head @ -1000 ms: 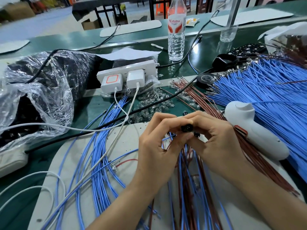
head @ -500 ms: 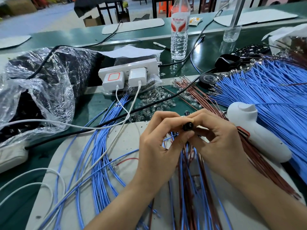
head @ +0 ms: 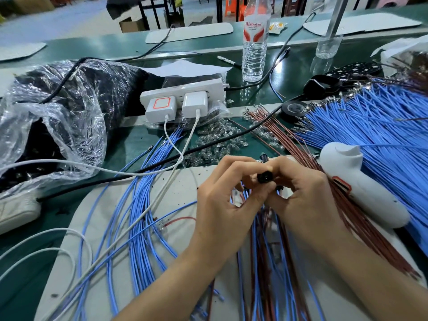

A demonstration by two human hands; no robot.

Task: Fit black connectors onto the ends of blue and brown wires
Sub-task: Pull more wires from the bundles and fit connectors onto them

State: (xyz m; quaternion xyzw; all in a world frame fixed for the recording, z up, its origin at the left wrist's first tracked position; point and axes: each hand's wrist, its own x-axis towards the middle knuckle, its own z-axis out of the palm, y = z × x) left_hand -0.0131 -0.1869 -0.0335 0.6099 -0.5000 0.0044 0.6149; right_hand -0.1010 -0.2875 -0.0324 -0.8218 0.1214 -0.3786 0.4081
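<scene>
A small round black connector (head: 264, 177) is pinched between the fingertips of both hands at mid-frame. My left hand (head: 225, 205) curls round it from the left and my right hand (head: 303, 200) from the right. Blue and brown wires (head: 266, 262) hang from the hands down over the white mat (head: 97, 228); where they enter the connector is hidden by fingers. A further black connector (head: 263, 157) peeks out just above my right hand. Loose blue wires (head: 143, 205) fan out on the left. A big blue wire bundle (head: 382, 135) and brown wires (head: 289, 140) lie on the right.
A white hand tool (head: 361, 188) lies right of my right hand. A power strip with chargers (head: 183, 100), a pile of clear bulbs (head: 215, 144), a plastic bag of black parts (head: 53, 117), a black tape roll (head: 293, 108) and a water bottle (head: 254, 42) sit behind.
Both hands stay together on the black connector with only small finger shifts. The camera has drifted slightly, moving the scene a little right in view.
</scene>
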